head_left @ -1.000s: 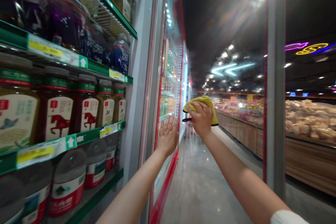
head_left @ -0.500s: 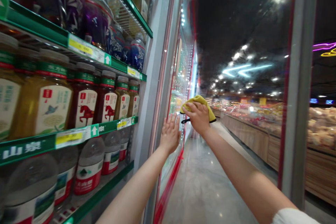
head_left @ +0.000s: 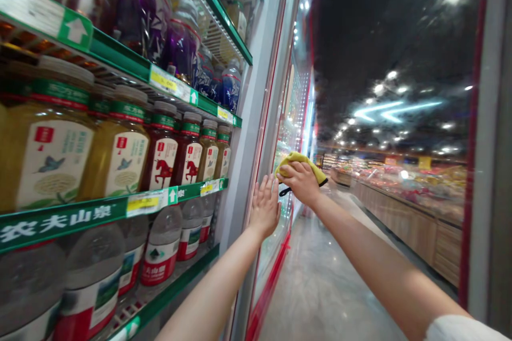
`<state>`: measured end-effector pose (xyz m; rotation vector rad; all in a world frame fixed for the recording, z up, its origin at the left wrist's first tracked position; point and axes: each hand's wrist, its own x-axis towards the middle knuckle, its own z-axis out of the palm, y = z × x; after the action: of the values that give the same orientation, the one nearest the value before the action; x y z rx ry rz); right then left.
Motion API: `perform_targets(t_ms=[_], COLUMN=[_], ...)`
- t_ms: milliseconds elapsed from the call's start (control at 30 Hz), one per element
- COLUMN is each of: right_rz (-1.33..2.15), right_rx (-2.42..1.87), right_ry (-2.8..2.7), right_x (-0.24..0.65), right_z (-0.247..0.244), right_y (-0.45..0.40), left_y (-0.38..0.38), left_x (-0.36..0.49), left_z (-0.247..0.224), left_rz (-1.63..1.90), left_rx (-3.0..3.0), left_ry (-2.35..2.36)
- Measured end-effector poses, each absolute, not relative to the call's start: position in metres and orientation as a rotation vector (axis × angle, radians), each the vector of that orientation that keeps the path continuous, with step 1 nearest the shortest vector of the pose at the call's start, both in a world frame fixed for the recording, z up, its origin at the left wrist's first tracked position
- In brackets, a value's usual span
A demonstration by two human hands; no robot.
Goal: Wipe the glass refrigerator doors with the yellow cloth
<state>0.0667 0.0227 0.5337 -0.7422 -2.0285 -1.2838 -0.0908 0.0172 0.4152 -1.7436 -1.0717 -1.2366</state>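
My right hand (head_left: 301,180) is wrapped over a folded yellow cloth (head_left: 296,159) with a black edge and a small black loop. The cloth is at the glass surface ahead of me; the exact contact is hard to see. Just left of it and slightly lower, my left hand (head_left: 265,208) lies flat with its fingers stretched upward, at the edge of the glass door (head_left: 276,240) beside the grey frame. Nothing is in that hand. Both arms reach forward, and the two hands almost meet at the fingertips.
On the left, an open drinks cooler holds tea bottles (head_left: 126,154), purple drinks (head_left: 182,45) and water bottles (head_left: 162,245) on green-edged shelves (head_left: 120,210). A grey upright frame (head_left: 486,170) stands at right. Beyond lie a shiny aisle floor (head_left: 312,277) and wood-fronted counters (head_left: 404,229).
The view has swung left, bringing more of the shelves into sight. Both hands keep close to the same pose, and the cloth stays in my right hand.
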Motion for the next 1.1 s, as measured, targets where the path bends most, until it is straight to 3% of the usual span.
perform_targets(t_ms=[233,467,700,933,1100], right_rz=[-1.278,-1.329,-1.324,-1.330,-1.322], right_rx=[-0.822,-0.818,-0.840,-0.744,-0.813], right_ry=[-2.085,-2.204,-2.069,-2.219,-2.125], right_x=[0.053,0.051,0.043,0.050,0.048], right_z=[0.559,0.550,0.593,0.575,0.614], right_y=[0.027,0.021,0.027,0.027,0.028], left_y=[0.018,0.016,0.023,0.025,0.035], left_x=[-0.088,-0.088,-0.089,-0.089,-0.087], left_z=[0.420,0.409,0.429,0.416,0.448], left_rz=[-1.207,-1.243,-1.265,-1.233,-1.274], left_rx=[-1.763,-1.796,-1.763,-1.779,-1.786], left_ry=[-1.174,-1.189,-1.190,-1.188,-1.159])
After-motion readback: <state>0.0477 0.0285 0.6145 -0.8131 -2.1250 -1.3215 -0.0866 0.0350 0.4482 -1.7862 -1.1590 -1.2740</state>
